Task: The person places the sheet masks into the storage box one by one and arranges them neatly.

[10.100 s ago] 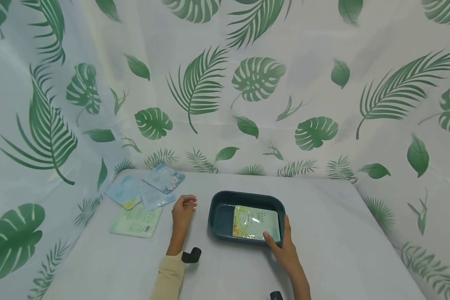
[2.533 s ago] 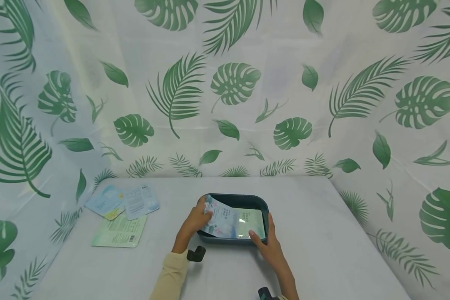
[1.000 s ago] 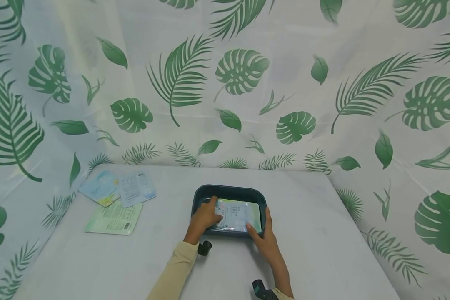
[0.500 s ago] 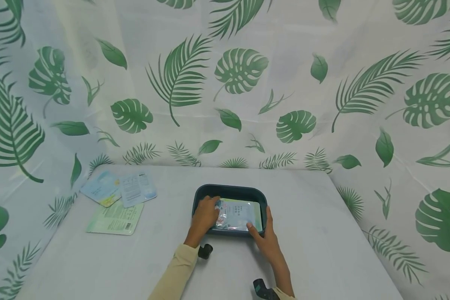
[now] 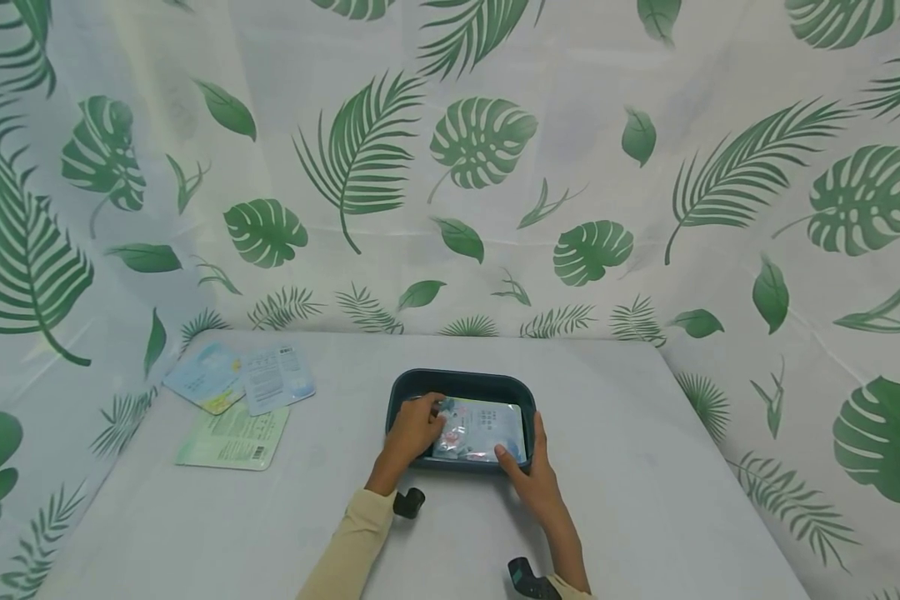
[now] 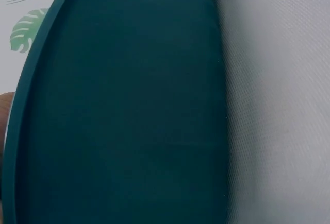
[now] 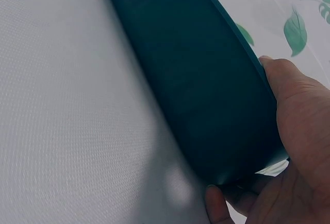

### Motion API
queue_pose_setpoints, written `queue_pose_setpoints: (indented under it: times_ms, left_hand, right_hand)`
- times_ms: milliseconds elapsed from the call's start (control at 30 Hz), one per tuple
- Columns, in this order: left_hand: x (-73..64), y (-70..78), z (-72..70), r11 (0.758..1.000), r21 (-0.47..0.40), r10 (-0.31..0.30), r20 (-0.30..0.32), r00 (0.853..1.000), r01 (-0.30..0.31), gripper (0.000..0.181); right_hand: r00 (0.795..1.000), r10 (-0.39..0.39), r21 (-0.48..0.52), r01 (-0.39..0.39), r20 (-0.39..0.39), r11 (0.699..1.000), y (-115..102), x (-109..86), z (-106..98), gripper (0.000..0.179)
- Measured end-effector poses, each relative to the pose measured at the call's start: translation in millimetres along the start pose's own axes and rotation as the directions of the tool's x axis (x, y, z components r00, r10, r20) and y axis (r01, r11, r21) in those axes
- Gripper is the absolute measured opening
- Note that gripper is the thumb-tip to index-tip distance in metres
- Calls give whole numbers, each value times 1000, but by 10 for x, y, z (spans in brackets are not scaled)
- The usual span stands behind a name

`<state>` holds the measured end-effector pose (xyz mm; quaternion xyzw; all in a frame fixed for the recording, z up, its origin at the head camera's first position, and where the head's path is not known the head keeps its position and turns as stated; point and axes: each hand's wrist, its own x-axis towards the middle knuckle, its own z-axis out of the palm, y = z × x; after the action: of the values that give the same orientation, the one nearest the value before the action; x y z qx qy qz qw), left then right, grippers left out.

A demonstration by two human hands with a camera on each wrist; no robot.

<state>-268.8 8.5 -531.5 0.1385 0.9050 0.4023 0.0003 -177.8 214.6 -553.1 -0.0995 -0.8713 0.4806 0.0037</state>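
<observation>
A dark teal plastic tray (image 5: 461,384) sits on the white table. Inside it lies a pale blue floral sheet mask packet (image 5: 480,431), flat over a green packet that it now almost covers. My left hand (image 5: 411,432) is inside the tray's left end, its loosely bent fingers at the packet's left edge. At the right front corner, my right hand (image 5: 536,485) grips the tray, thumb over the rim and other fingers along the outer wall. The right wrist view shows its fingertips reaching beneath the tray (image 7: 191,74). In the left wrist view, the tray wall (image 6: 124,100) hides most of the left hand.
At the table's left lie more sheet mask packets, overlapping: a blue and yellow packet (image 5: 206,377), a pale blue packet (image 5: 279,379) with its printed back up, and a green packet (image 5: 232,439) partly under them. A leaf-print curtain (image 5: 390,167) rises behind the table.
From the pile at left, the floral packet has come into the tray in my left hand and been laid over the green one. Lately it has slid slightly right. My right hand stays on the tray.
</observation>
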Motion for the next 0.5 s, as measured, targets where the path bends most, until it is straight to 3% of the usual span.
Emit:
queue_pose_setpoints:
  times_ms: [167, 500]
  left_hand:
    - [4, -8, -19, 999, -41, 21, 18, 1000, -21, 37]
    - [-12, 18, -40, 999, -34, -7, 36, 999, 8, 39]
  right_hand:
    - [1000, -10, 7, 10, -3, 1000, 8, 1, 6, 95]
    - [1000, -8, 15, 8, 1, 1000, -5, -14, -2, 95]
